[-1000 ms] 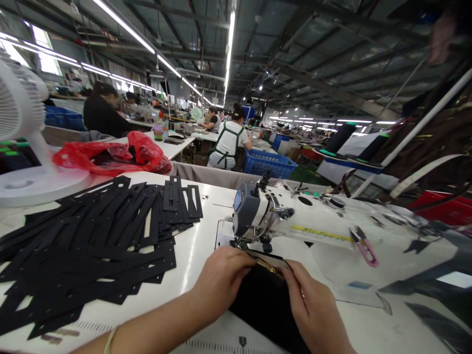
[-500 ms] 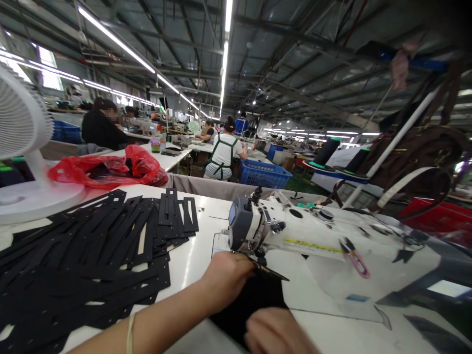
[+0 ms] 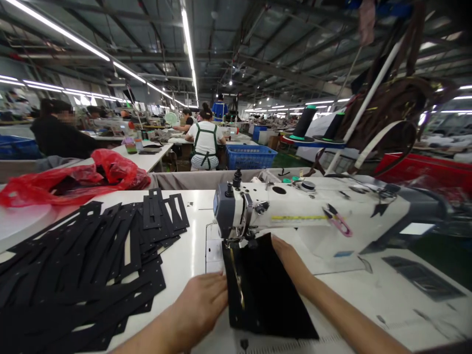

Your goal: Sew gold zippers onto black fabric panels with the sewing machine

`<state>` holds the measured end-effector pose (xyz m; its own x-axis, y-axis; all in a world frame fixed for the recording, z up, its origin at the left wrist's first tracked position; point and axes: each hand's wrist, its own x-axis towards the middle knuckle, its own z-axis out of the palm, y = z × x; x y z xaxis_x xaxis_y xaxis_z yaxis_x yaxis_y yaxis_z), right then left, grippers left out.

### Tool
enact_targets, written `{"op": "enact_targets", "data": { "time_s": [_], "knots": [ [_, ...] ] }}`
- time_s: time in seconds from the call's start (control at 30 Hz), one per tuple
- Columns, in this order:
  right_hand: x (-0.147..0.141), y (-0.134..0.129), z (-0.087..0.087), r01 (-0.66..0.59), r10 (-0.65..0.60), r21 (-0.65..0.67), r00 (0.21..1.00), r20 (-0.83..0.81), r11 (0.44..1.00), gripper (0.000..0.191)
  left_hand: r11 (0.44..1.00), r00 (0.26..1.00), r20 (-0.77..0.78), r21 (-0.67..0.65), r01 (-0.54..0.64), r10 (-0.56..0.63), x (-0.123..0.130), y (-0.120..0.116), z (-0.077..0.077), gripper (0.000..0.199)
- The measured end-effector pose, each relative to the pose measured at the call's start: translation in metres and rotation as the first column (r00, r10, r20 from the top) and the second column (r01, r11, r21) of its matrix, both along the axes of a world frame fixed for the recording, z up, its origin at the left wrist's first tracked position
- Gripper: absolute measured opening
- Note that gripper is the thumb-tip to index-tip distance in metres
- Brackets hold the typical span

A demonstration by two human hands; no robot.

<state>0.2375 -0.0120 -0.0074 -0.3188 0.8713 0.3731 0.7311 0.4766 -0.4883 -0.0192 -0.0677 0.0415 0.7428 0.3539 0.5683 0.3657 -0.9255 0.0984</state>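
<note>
A black fabric panel [image 3: 271, 290] with a gold zip [image 3: 236, 278] along its left side lies on the white machine bed, its far edge under the needle area of the sewing machine [image 3: 295, 206]. At the panel's left edge my left hand [image 3: 202, 302] is closed, fingertips against the cloth. My right hand [image 3: 289, 260] grips the far right edge, where the corner is slightly raised; most of its fingers are hidden behind the fabric.
Many black cut strips [image 3: 92, 265] are heaped on the left. Behind them lies a red plastic bag [image 3: 106, 172]. Pink-handled thread snips [image 3: 337, 220] rest against the machine arm. Thread cones [image 3: 305, 123] stand behind. A co-worker [image 3: 204, 140] sits ahead beside a blue crate [image 3: 250, 157].
The view has turned right and down. My left hand has left the needle area for the panel's left edge. My right hand has gone forward to its far right edge. The panel now lies spread out.
</note>
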Motion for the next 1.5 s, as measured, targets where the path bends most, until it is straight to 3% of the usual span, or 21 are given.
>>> {"op": "enact_targets", "data": {
  "time_s": [0.07, 0.17, 0.3, 0.43, 0.57, 0.83, 0.97, 1.07, 1.2, 1.3, 1.5],
  "knots": [
    [0.025, 0.015, -0.004, 0.037, -0.038, -0.024, 0.997, -0.064, 0.999, 0.033, 0.999, 0.998, -0.056, 0.033, 0.038, -0.036, -0.003, -0.008, -0.012, 0.028],
    [0.033, 0.019, -0.009, 0.062, -0.075, -0.089, 0.986, -0.148, 0.994, 0.038, 1.0, 0.999, -0.042, -0.011, 0.009, -0.009, -0.003, -0.009, -0.023, 0.027],
    [0.02, 0.011, -0.003, 0.083, -0.112, -0.175, 0.979, -0.167, 0.981, 0.036, 0.959, 0.978, -0.071, -0.194, -0.208, 0.197, 0.006, 0.008, -0.02, 0.03],
    [0.007, 0.011, 0.017, 0.023, -0.062, -0.266, 0.988, -0.139, 0.964, 0.025, 0.898, 0.922, -0.182, -0.223, -0.378, 0.343, 0.019, 0.026, -0.021, 0.024],
    [0.003, 0.021, 0.024, -0.03, -0.012, -0.312, 0.991, -0.131, 0.95, 0.017, 0.902, 0.915, -0.219, -0.2, -0.382, 0.339, 0.019, 0.027, -0.028, 0.029],
    [0.019, 0.032, 0.011, 0.262, -0.3, -0.273, 0.948, -0.105, 0.926, 0.015, 0.899, 0.902, -0.27, -0.189, -0.394, 0.339, 0.018, 0.025, -0.024, 0.038],
    [0.02, 0.022, 0.022, 0.314, -0.368, -0.343, 0.924, -0.105, 0.885, 0.045, 0.897, 0.897, -0.282, -0.19, -0.399, 0.34, 0.018, 0.024, -0.025, 0.04],
    [0.014, 0.02, 0.025, 0.314, -0.37, -0.389, 0.926, -0.075, 0.866, 0.04, 0.898, 0.895, -0.295, -0.19, -0.397, 0.334, 0.018, 0.024, -0.025, 0.041],
    [0.011, 0.027, 0.022, 0.382, -0.422, -0.374, 0.906, -0.026, 0.845, 0.032, 0.905, 0.902, -0.277, -0.177, -0.386, 0.331, 0.017, 0.026, -0.026, 0.041],
    [0.015, 0.032, 0.021, 0.314, -0.353, -0.372, 0.935, -0.041, 0.873, 0.012, 0.908, 0.912, -0.24, -0.176, -0.379, 0.334, 0.017, 0.027, -0.031, 0.043],
    [0.016, 0.041, 0.005, 0.318, -0.313, -0.099, 0.948, 0.063, 0.943, 0.014, 0.902, 0.9, -0.243, -0.149, -0.404, 0.363, 0.019, 0.027, -0.035, 0.035]
  ]
}}
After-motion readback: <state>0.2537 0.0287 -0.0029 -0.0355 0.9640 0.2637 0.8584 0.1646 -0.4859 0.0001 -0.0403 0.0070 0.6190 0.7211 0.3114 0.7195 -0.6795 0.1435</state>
